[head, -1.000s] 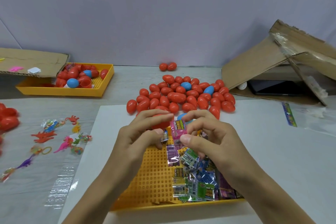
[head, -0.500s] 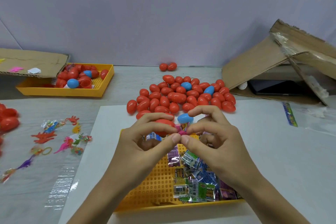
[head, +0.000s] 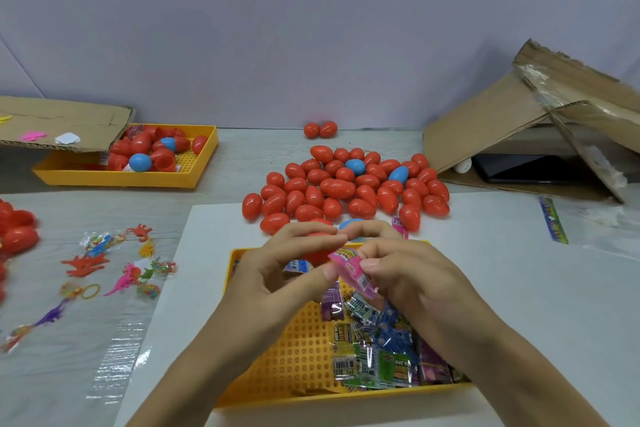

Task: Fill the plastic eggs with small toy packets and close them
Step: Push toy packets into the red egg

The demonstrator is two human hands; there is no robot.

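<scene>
**A:** ok so biggest stuff first — white sheet (head: pixel 485 288) on the table, near tray (head: pixel 304 350) sitting on it with packets (head: pixel 377 354) heaped in its right half. Egg pile (head: pixel 346 187) just past the tray, second tray (head: pixel 138 180) off at far left with more eggs.

**B:** and the hands?

**A:** both up over the near tray's far edge. Left hand (head: pixel 280 270) has fingers curled round a red egg half (head: pixel 320 250), mostly hidden, can't tell which way its mouth faces. Right hand (head: pixel 412 274) pinches a pink packet (head: pixel 353 270) between thumb and fingers.

**B:** how does the packet sit to the egg?

**A:** just right of it and a bit nearer the camera, touching or almost. Long axis runs diagonally, upper-left end aimed at the egg, lower-right end sticking out under the right thumb. Left thumb tip looks to be on that upper end too.

**B:** so it goes in end-first?

**A:** my guess — right hand pushes up-left, left hand only holds steady. Might need folding, it looks long for the half.
</scene>
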